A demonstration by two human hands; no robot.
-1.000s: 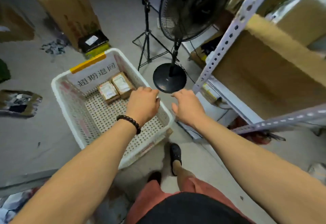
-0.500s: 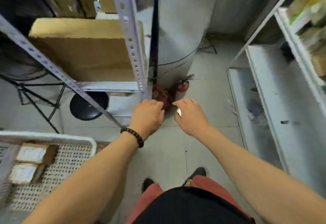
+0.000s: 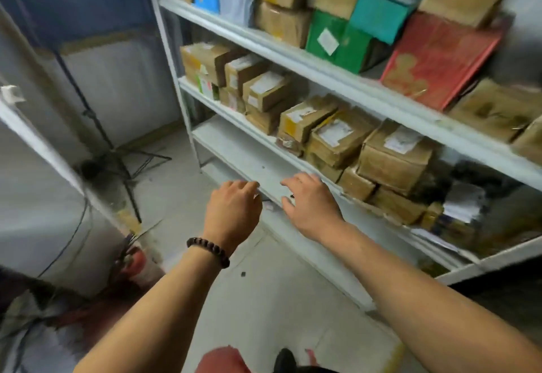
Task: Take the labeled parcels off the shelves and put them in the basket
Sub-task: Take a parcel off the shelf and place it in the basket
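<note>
A white metal shelf unit [image 3: 319, 67] fills the right half of the view. Its middle shelf carries several brown cardboard parcels with white labels, among them one [image 3: 394, 154] at the right, one [image 3: 337, 138] beside it and one [image 3: 268, 89] further left. My left hand [image 3: 233, 209], with a bead bracelet on the wrist, hovers in front of the lower shelf with its fingers loosely curled and nothing in it. My right hand [image 3: 312, 202] is beside it, fingers spread, empty, just below and left of the labeled parcels. The basket is out of view.
The upper shelf holds a green box [image 3: 337, 39], a red flat box [image 3: 437, 60], a teal one and more cardboard boxes. A black tripod [image 3: 108, 149] stands on the floor at left. A red fire extinguisher [image 3: 136, 264] lies at lower left beside another rack's post.
The view has swung from the white basket with two parcels, past the fan and rack, to the shelf of parcels. Both empty hands have stayed out in front and now reach toward the shelf.
</note>
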